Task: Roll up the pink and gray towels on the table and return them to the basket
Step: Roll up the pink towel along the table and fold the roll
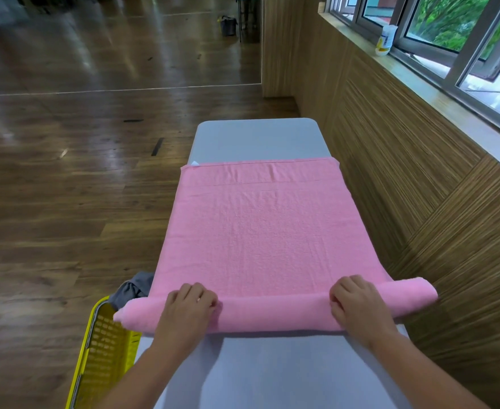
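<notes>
A pink towel (260, 228) lies spread across the narrow grey table (257, 137), its near end rolled into a thick tube. My left hand (188, 305) grips the roll left of centre, fingers curled over its top. My right hand (358, 302) grips the roll near its right end the same way. The roll overhangs both table sides. A gray towel (133, 289) hangs bunched at the table's left edge, above the yellow basket (104, 349) that stands on the floor to the left.
A wood-panelled wall runs close along the table's right side, with a window sill holding a white bottle (386, 39). Wooden floor stretches to the left and beyond. A dark bin (228, 25) stands far off by another table.
</notes>
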Available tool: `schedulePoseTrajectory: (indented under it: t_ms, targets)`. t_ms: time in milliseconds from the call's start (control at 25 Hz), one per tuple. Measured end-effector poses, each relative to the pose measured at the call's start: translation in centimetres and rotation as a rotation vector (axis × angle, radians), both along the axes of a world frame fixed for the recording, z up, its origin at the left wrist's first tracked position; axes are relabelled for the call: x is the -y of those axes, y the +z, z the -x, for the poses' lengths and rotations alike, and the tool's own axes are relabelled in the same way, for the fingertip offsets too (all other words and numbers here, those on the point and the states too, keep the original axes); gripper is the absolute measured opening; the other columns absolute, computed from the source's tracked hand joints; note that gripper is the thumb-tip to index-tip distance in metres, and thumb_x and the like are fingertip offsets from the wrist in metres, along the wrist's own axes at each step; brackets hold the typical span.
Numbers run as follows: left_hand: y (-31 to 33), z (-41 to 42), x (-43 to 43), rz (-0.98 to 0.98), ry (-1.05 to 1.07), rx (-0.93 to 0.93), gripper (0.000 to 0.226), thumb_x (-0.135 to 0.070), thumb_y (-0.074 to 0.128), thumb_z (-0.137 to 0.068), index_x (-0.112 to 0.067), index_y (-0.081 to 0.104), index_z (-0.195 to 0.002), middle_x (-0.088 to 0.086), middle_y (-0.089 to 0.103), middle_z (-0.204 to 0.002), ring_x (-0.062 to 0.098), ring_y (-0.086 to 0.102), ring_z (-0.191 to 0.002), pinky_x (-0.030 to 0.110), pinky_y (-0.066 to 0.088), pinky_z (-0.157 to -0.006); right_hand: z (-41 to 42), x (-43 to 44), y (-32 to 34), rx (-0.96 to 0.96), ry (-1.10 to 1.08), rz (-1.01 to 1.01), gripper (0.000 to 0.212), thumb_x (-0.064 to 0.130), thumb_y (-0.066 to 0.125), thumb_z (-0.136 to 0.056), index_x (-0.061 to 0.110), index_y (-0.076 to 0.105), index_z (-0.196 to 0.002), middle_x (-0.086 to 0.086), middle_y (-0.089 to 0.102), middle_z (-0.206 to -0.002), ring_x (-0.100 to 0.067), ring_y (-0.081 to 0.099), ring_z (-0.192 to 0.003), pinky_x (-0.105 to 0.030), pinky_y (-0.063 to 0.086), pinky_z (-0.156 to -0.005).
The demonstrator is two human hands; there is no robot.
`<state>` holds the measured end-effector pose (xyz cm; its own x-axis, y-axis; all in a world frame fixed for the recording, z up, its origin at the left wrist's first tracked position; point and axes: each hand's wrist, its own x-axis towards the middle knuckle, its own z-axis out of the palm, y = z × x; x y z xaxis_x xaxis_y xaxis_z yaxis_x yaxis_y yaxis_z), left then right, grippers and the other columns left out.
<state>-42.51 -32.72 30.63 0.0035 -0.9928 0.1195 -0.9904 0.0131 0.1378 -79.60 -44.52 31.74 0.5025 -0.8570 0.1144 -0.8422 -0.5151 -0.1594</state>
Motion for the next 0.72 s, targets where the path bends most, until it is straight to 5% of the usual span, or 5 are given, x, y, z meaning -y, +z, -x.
schedulePoseTrajectory:
  t_ms: [160, 280, 440, 720]
  targets:
    - [-1.2, 1.1, -2.7, 0.047, -0.085, -0.022, 0.026, -0.044, 0.058, -0.085, -0.031, 0.064, -0.108, -0.011, 0.061, -0.1, 0.018, 0.056, -0.095, 0.038, 0.04, -0.09, 1.0, -2.1, -1.0, -0.085, 0.093, -0.037, 0.033, 0.048, 0.058, -0.079, 0.028, 0.068, -0.103, 0.01, 0.068, -0.103, -0.016, 0.059, -0.095, -0.044, 0.051, -0.096]
    - [-2.0, 1.0, -3.6, -0.01, -0.058, 0.014, 0.05, -0.039, 0.06, -0.075, -0.023, 0.065, -0.121, -0.007, 0.065, -0.114, 0.018, 0.058, -0.105, 0.051, 0.039, -0.103, 1.0, -2.1, -1.6, -0.169, 0.054, -0.09, 0.044, 0.043, 0.059, -0.072, 0.029, 0.065, -0.113, 0.011, 0.068, -0.112, -0.016, 0.06, -0.104, -0.049, 0.047, -0.105]
    - [-0.9, 1.3, -2.6, -0.059, 0.017, -0.022, 0.045, -0.028, 0.046, -0.068, -0.027, 0.067, -0.109, -0.009, 0.067, -0.103, 0.017, 0.061, -0.094, 0.035, 0.037, -0.091, 0.0, -0.7, -0.1, -0.16, 0.017, -0.127, 0.026, 0.04, 0.053, -0.078, 0.032, 0.067, -0.098, 0.012, 0.07, -0.1, -0.014, 0.054, -0.093, -0.038, 0.045, -0.101]
    - [0.2, 0.7, -4.4, -0.093, -0.137, -0.102, 0.03, -0.037, 0.054, -0.074, -0.036, 0.057, -0.104, -0.017, 0.06, -0.085, 0.01, 0.055, -0.077, 0.032, 0.033, -0.081, 1.4, -0.7, 1.6, -0.179, 0.022, -0.524, 0.051, 0.057, 0.027, -0.073, 0.033, 0.06, -0.102, 0.003, 0.064, -0.093, -0.021, 0.057, -0.088, -0.036, 0.043, -0.081]
